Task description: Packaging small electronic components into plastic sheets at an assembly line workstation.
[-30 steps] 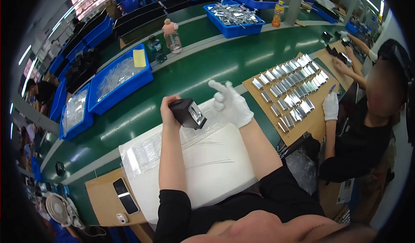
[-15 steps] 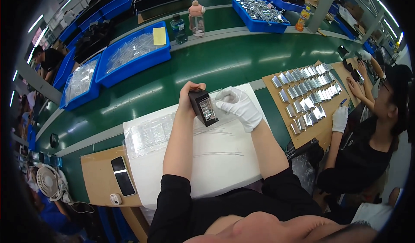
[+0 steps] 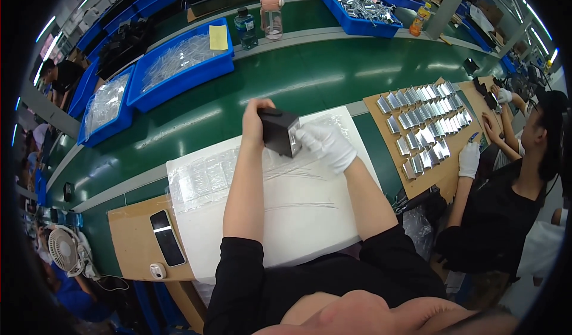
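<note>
A black box-shaped housing point(image 3: 277, 131) is tilted in my bare left hand point(image 3: 252, 124), whose fingers wrap around its left end. The open, shiny silver face of the housing points toward my right hand point(image 3: 329, 148), which wears a white glove. Its fingers are bent and pressed together at that face; whatever they may hold is hidden. Beneath both hands lies a white padded board point(image 3: 298, 233), carrying clear plastic film pieces point(image 3: 205, 183) on its far left part and several thin wire-like strands point(image 3: 304, 205).
Blue trays of clear strips point(image 3: 182, 67) stand far left, beside two bottles point(image 3: 272, 16). Another blue tray point(image 3: 360, 13) holds metal parts. On my right, rows of silver reflectors point(image 3: 426, 120) lie on cardboard near a co-worker point(image 3: 506, 180). A phone point(image 3: 168, 239) rests on cardboard at left.
The housing has turned so its silver face points more to the right and shows less. My gloved right hand has moved slightly down and left, closer against that face.
</note>
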Tool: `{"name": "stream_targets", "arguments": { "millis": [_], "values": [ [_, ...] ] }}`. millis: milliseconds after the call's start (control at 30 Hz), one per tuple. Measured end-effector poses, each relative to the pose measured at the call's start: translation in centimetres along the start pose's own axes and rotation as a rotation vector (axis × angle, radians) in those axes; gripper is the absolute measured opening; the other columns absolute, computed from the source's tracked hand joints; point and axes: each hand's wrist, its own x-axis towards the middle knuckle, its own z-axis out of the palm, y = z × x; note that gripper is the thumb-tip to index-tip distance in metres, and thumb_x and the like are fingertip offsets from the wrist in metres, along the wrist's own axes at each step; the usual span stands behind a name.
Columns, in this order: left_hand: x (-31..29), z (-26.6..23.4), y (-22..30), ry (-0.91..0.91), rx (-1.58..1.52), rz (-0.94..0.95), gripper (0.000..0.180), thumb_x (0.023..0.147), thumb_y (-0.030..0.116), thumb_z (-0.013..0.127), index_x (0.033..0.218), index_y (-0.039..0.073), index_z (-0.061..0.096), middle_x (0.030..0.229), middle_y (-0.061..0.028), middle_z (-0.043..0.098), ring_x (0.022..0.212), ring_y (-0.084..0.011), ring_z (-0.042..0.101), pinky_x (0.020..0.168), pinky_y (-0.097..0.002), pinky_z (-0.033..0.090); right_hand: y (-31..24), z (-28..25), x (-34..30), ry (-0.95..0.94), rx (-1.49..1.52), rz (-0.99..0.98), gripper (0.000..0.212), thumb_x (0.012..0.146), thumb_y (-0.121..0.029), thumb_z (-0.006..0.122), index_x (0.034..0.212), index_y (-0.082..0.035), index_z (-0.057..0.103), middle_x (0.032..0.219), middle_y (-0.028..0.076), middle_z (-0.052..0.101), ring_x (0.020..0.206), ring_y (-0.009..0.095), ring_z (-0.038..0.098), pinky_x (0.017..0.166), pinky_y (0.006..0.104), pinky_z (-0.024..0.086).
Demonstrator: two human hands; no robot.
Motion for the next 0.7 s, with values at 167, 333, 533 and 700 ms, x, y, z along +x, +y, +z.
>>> {"name": "stream_targets", "arguments": {
  "millis": [167,333,533,700],
  "values": [
    [0.7,-2.0,0.3,0.217,0.828,0.632,0.030,0.096,0.033,0.054,0.096,0.005,0.066,0.097,-0.0087,0.062,0.094,-0.0234,0.056,0.089,-0.0323,0.042,0.8,-2.4,0.8,0.235,-0.111,-0.024,0.025,0.102,-0.022,0.054,0.103,-0.006,0.074,0.090,0.002,0.074,0.075,0.016,0.062,0.071,0.0288,0.048],
    [-0.3,-0.7,-1.5,0.307,1.485,0.915,0.049,0.094,0.042,0.067,0.127,0.006,0.058,0.129,-0.0144,0.055,0.121,-0.0327,0.050,0.112,-0.0489,0.032,2.3,-3.9,1.1,0.481,-0.286,0.048,0.027,0.101,-0.026,0.055,0.105,-0.006,0.074,0.090,0.007,0.075,0.076,0.023,0.066,0.071,0.0326,0.050],
    [-6.5,3.3,-7.9,-0.224,1.612,0.861,0.061,0.091,0.044,0.070,0.136,0.006,0.054,0.136,-0.0161,0.053,0.131,-0.0356,0.046,0.118,-0.0540,0.026,3.7,-6.0,0.5,0.567,-0.455,0.117,0.026,0.101,-0.023,0.056,0.104,-0.006,0.075,0.083,0.007,0.072,0.070,0.017,0.060,0.068,0.0295,0.048],
    [-5.4,3.0,-6.9,-0.244,1.385,0.796,0.061,0.093,0.039,0.069,0.141,0.006,0.051,0.139,-0.0154,0.054,0.128,-0.0331,0.052,0.113,-0.0465,0.036,3.1,-6.3,-0.3,0.542,-0.383,0.237,0.026,0.101,-0.023,0.056,0.109,-0.007,0.074,0.088,0.006,0.072,0.073,0.016,0.061,0.070,0.0289,0.048]
  ]
}}
